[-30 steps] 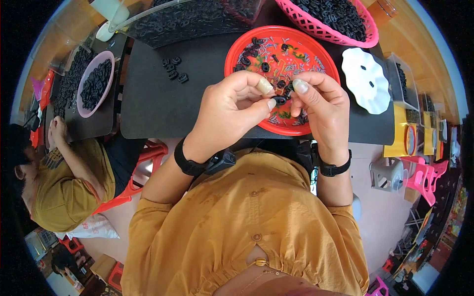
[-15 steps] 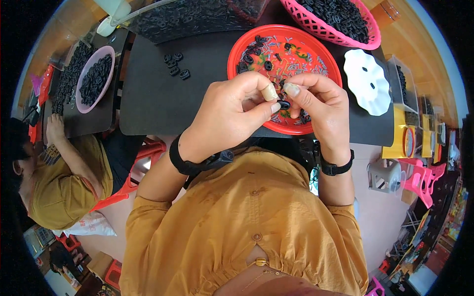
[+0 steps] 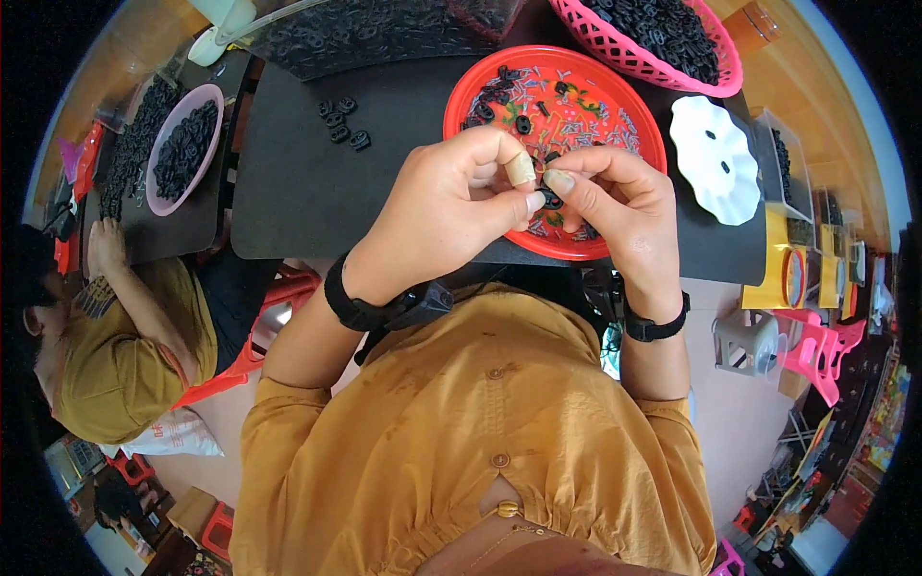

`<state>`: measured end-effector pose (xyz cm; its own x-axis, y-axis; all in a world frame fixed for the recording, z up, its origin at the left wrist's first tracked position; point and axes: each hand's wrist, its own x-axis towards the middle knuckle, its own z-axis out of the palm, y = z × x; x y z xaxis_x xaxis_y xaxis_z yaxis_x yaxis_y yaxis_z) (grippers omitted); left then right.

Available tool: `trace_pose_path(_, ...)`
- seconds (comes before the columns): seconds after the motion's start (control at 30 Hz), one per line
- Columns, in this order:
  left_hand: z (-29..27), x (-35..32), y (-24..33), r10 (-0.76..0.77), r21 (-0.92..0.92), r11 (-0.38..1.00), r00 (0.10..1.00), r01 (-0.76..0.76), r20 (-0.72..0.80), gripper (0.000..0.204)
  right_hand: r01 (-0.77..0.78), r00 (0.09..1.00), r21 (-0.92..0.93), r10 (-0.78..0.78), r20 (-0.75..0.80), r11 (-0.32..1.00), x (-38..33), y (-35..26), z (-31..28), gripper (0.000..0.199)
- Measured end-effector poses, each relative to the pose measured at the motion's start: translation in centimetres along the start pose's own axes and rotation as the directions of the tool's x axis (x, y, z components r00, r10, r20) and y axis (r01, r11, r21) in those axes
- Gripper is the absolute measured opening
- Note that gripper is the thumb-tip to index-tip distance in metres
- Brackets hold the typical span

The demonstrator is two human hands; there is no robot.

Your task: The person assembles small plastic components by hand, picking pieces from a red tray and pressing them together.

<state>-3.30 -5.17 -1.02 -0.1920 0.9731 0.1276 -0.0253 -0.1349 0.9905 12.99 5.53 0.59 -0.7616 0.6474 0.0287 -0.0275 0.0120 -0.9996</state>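
Note:
Above the near part of a round red tray (image 3: 656,125), my two hands meet at the fingertips. My left hand (image 3: 456,192), with a pale wrap on the index fingertip, pinches a small black oval plastic part (image 3: 550,199) between thumb and index finger. My right hand (image 3: 615,197) is closed beside it, thumb against index finger at the part's upper side. Whatever tiny piece those right fingers hold is too small to make out. Silvery screw-like pins (image 3: 586,134) and more black parts (image 3: 495,91) lie scattered in the tray.
Several black parts (image 3: 342,123) lie on the dark table (image 3: 298,202). A clear bin (image 3: 375,43) and pink basket (image 3: 732,77) of black parts stand behind; a white wavy plate (image 3: 715,182) sits right. At left, a co-worker's hand (image 3: 106,248) is near a pink bowl (image 3: 213,154).
My left hand has shifted slightly up, and the fingertips of both hands have drawn closer together around the black part. The right wrist has hardly moved.

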Motion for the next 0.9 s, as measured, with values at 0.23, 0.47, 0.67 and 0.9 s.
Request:
trace_pose_path(0.23,-0.1,0.2,0.2,-0.040,-0.072,0.996,0.999,0.043,0.031,0.014,0.006,1.000,-0.032,-0.006,0.000,0.999,-0.1,-0.2,0.0,0.017)
trace_pose_path(0.47,-0.2,0.4,0.9,-0.071,-0.095,0.993,0.997,0.073,0.018,0.017,0.301,0.953,-0.312,-0.272,0.135,0.901,0.0,0.1,-1.0,0.032)
trace_pose_path(0.67,-0.3,0.5,1.0,-0.066,-0.125,0.990,0.998,0.068,0.019,0.021,0.356,0.930,-0.478,-0.355,0.096,0.803,-0.4,0.0,-0.6,0.037)
trace_pose_path(0.9,0.0,0.4,1.3,-0.062,-0.120,0.991,0.998,0.062,0.004,0.022,0.375,0.916,-0.530,-0.391,0.087,0.760,-0.9,0.0,-0.3,0.034)
